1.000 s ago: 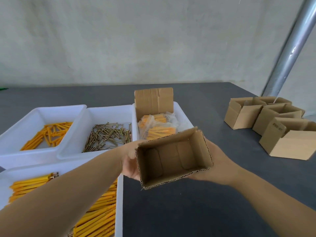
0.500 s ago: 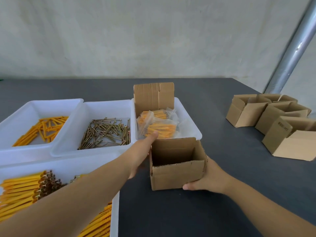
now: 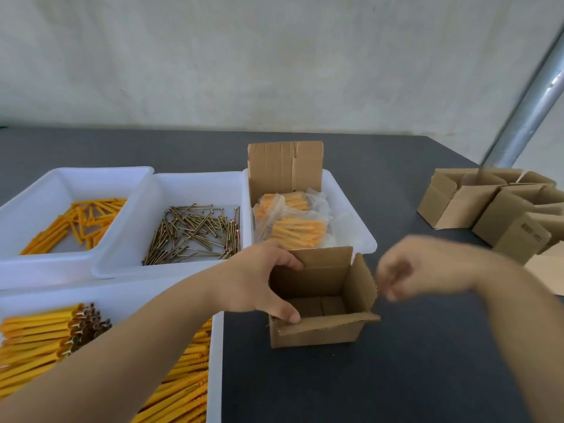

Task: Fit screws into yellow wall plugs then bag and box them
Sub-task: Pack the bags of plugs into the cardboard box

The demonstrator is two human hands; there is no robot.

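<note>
A small open cardboard box [image 3: 317, 334] stands upright on the dark table, flaps spread. My left hand [image 3: 253, 279] grips its left side, thumb on the near flap and fingers over the far one. Blurred by motion, my right hand [image 3: 421, 267] hovers just right of the box's right flap with fingers loosely curled and nothing in it. Behind the box, clear bags of yellow plugs [image 3: 293, 230] lie in a white tray [image 3: 363, 236]. Loose screws [image 3: 195, 233] fill the middle tray, and bare yellow plugs [image 3: 76, 221] the left one. Plugs fitted with screws [image 3: 36, 340] lie in the near tray.
Folded cardboard [image 3: 285, 166] stands upright at the back of the bag tray. Several open cardboard boxes [image 3: 457, 203] cluster at the table's right edge. A metal pole [image 3: 531, 99] rises at the far right. Dark tabletop [image 3: 366, 386] lies bare in front of the box.
The box went from being held up in both hands to standing on the table. My left hand took hold of its left side, and my right hand let go and drew away to the right.
</note>
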